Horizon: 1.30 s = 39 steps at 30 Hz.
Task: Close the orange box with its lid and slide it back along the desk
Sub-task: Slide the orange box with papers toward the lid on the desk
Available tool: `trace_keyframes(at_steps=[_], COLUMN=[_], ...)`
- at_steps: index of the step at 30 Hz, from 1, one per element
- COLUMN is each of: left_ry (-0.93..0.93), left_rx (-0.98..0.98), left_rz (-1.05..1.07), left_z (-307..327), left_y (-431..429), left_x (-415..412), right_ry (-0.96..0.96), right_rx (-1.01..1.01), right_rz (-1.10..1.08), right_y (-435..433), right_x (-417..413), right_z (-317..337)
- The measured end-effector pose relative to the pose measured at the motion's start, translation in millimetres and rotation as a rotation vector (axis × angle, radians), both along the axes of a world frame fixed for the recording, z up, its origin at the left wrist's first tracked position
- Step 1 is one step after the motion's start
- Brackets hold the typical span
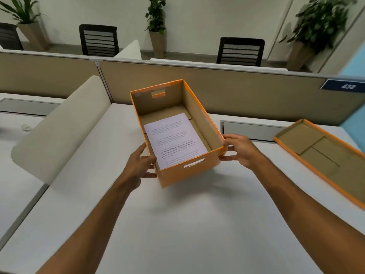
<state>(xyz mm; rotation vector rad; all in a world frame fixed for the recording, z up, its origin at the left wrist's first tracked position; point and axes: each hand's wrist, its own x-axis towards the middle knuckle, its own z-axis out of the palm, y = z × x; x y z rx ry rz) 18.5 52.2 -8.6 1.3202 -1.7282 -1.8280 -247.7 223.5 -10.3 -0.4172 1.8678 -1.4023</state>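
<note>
An open orange box [199, 171] stands in the middle of the white desk [197, 224], with a printed sheet of paper [173, 139] lying flat on its cardboard floor. My left hand [141, 165] grips the box's near left corner, thumb over the rim. My right hand [240, 150] holds the near right corner, fingers against the side wall. The orange lid [324, 155] lies upside down on the desk to the right, apart from the box and both hands.
A beige curved divider [59, 131] rises at the left of the desk. A tan partition wall [237, 89] runs behind the box, with a blue number plate [343, 86]. A grey cable flap [250, 130] sits between box and lid. Chairs and potted plants stand beyond.
</note>
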Motion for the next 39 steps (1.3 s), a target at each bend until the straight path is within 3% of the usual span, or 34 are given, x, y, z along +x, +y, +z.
trace_keyframes(at_steps=[17,39], left_ry=[-0.087,-0.164], left_rx=[-0.050,-0.014], left_rz=[-0.388,-0.473], left_z=[-23,-35], left_y=[135,181], left_x=[15,28], right_ry=[-0.054,-0.108], right_rx=[0.056,0.057], right_rz=[-0.003,-0.064], right_y=[237,301], right_x=[66,102], right_z=[-25,-47])
